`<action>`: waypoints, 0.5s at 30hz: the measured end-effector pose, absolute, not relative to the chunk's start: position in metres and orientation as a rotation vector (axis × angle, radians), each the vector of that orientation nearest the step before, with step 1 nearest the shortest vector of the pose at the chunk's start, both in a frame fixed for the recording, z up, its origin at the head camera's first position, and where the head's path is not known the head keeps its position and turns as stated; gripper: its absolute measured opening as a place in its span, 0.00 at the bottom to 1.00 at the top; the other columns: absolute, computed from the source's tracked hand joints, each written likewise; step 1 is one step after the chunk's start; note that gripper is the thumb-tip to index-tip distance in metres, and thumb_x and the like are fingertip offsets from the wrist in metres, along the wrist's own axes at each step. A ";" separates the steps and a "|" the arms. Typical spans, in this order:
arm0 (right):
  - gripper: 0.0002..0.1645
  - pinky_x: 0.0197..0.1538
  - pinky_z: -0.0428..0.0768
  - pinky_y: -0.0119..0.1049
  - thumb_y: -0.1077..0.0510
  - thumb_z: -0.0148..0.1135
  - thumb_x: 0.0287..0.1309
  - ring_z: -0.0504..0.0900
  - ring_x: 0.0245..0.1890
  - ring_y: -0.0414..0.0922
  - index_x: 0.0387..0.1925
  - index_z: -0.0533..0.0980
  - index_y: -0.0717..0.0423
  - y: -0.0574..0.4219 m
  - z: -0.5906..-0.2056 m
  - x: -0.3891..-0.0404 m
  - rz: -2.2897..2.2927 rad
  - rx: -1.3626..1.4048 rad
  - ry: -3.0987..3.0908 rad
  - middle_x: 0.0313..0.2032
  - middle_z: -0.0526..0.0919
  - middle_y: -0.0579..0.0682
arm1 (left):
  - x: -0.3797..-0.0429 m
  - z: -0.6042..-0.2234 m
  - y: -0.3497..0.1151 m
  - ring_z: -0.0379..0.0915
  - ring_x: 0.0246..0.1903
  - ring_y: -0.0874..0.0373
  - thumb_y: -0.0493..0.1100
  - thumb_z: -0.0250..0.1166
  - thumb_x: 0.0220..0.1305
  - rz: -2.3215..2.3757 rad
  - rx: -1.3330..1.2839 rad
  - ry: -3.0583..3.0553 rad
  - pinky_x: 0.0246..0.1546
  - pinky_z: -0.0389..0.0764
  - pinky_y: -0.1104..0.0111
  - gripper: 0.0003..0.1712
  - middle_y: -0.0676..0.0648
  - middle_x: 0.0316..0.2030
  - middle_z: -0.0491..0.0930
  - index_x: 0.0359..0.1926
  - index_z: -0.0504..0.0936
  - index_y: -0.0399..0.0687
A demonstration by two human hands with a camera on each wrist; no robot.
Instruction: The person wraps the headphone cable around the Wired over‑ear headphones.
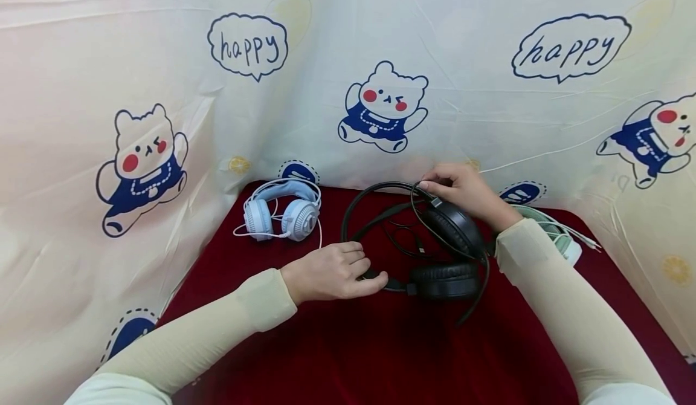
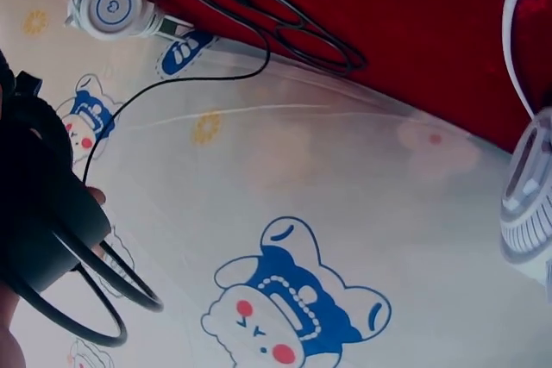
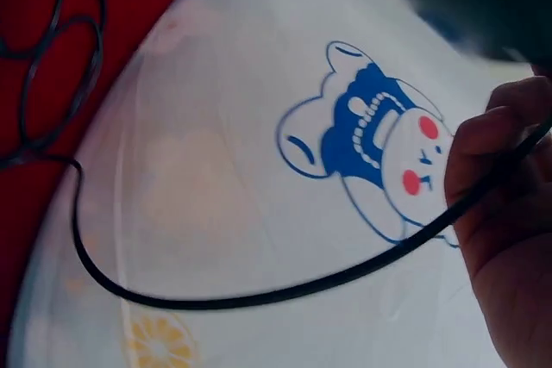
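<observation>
A pair of black headphones (image 1: pixel 448 226) is held up over the dark red cloth, one ear cup above the other. My left hand (image 1: pixel 334 272) grips the headband's lower end, beside the lower ear cup. At the upper ear cup, my right hand (image 1: pixel 462 190) pinches the black cable (image 1: pixel 415 208), which loops down past the headband. In the right wrist view that cable (image 3: pixel 259 299) crosses the fingers of my right hand (image 3: pixel 509 196), with a dark blurred shape above. The left wrist view shows part of the black headphones (image 2: pixel 52 204) at its left edge; my left hand's grip is out of sight there.
Light blue headphones (image 1: pixel 301 219) with a white cable stand at the back left. Green and white headphones (image 1: pixel 571 251) lie at the right, partly behind my right forearm. A printed curtain (image 1: pixel 462 24) encloses the red table cloth (image 1: pixel 348 356) at the back and sides.
</observation>
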State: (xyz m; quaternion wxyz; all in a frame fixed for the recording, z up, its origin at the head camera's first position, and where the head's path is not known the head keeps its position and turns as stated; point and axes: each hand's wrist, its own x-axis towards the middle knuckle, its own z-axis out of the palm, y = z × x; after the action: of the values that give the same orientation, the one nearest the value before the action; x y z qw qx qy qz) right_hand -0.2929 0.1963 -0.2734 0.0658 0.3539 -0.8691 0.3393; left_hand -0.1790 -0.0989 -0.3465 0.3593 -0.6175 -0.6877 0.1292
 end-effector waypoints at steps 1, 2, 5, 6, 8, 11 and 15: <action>0.07 0.30 0.71 0.35 0.54 0.63 0.64 0.71 0.28 0.45 0.39 0.85 0.49 0.197 -0.276 -0.293 1.059 1.067 -2.614 0.28 0.77 0.46 | -0.179 -0.347 -0.099 0.82 0.34 0.57 0.39 0.65 0.61 0.326 -1.591 -1.773 0.52 0.77 0.63 0.21 0.49 0.35 0.85 0.55 0.72 0.52; 0.07 0.29 0.71 0.35 0.56 0.63 0.64 0.71 0.28 0.45 0.40 0.85 0.51 0.198 -0.278 -0.292 1.092 1.069 -2.606 0.28 0.77 0.47 | -0.179 -0.347 -0.099 0.82 0.34 0.57 0.40 0.65 0.61 0.324 -1.590 -1.771 0.52 0.76 0.63 0.21 0.49 0.35 0.85 0.55 0.72 0.52; 0.07 0.26 0.71 0.33 0.59 0.63 0.63 0.71 0.25 0.44 0.40 0.85 0.53 0.200 -0.281 -0.292 1.178 1.049 -2.578 0.28 0.77 0.49 | -0.178 -0.348 -0.099 0.82 0.35 0.57 0.38 0.62 0.63 0.316 -1.594 -1.761 0.52 0.76 0.63 0.20 0.48 0.35 0.85 0.55 0.72 0.52; 0.07 0.26 0.71 0.33 0.61 0.63 0.63 0.71 0.25 0.45 0.39 0.85 0.54 0.200 -0.280 -0.291 1.203 1.040 -2.565 0.29 0.78 0.49 | -0.178 -0.348 -0.099 0.82 0.35 0.57 0.37 0.61 0.64 0.314 -1.594 -1.754 0.52 0.76 0.62 0.19 0.48 0.35 0.85 0.55 0.72 0.52; 0.07 0.26 0.71 0.32 0.62 0.63 0.63 0.71 0.25 0.44 0.39 0.85 0.57 0.199 -0.274 -0.284 1.217 1.022 -2.533 0.29 0.80 0.50 | -0.178 -0.348 -0.100 0.82 0.35 0.57 0.36 0.57 0.66 0.307 -1.588 -1.736 0.52 0.77 0.62 0.17 0.48 0.35 0.85 0.55 0.72 0.51; 0.07 0.27 0.70 0.31 0.63 0.63 0.62 0.71 0.26 0.43 0.37 0.85 0.60 0.197 -0.264 -0.274 1.226 0.971 -2.502 0.30 0.81 0.51 | -0.178 -0.347 -0.101 0.82 0.35 0.57 0.34 0.54 0.67 0.281 -1.573 -1.711 0.51 0.77 0.62 0.16 0.48 0.35 0.85 0.54 0.73 0.50; 0.07 0.27 0.69 0.31 0.62 0.63 0.62 0.70 0.26 0.43 0.37 0.85 0.61 0.196 -0.260 -0.268 1.229 0.935 -2.508 0.29 0.81 0.51 | -0.179 -0.347 -0.102 0.83 0.35 0.57 0.35 0.58 0.65 0.241 -1.562 -1.694 0.51 0.77 0.62 0.16 0.48 0.35 0.85 0.54 0.73 0.49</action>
State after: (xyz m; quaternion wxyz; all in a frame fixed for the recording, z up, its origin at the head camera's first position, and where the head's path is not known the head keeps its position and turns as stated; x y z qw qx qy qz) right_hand -0.2680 0.1963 -0.2596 0.0980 0.3160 -0.8475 0.4151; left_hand -0.1788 -0.1018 -0.3473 0.4011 -0.6176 -0.6698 0.0954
